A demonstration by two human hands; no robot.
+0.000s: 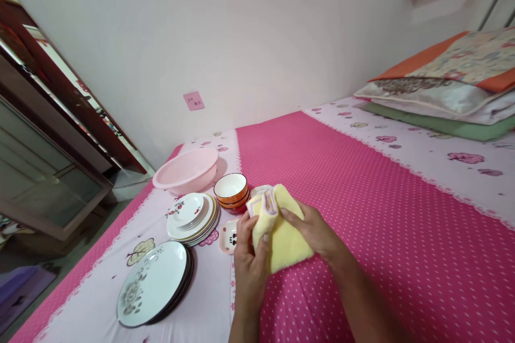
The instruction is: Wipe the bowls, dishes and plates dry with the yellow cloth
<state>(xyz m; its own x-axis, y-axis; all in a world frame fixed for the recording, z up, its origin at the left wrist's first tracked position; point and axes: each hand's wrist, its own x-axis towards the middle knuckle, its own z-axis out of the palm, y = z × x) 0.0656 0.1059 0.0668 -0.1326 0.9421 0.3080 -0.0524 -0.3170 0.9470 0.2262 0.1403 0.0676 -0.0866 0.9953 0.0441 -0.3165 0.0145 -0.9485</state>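
Observation:
A yellow cloth (pixel 287 241) with a pale purple edging is held up between both hands over the pink bedspread. My left hand (pixel 251 249) is closed on its folded left part, thumb in front. On the upper right side, my right hand (pixel 311 225) grips the same cloth with the thumb on top. Just behind the left fingers lies a small dish (pixel 227 237) with a cat print, partly covered by the hand. Stacked orange bowls (pixel 232 193) stand beyond it. Another small dish (pixel 260 189) is mostly hidden behind the cloth.
To the left are a stack of small plates (pixel 185 211) on larger ones and a stack of big floral plates (pixel 155 284). A pink basin (pixel 187 171) sits near the wall. Folded bedding and pillows (pixel 446 86) lie at the far right. The bed's left edge drops to the floor.

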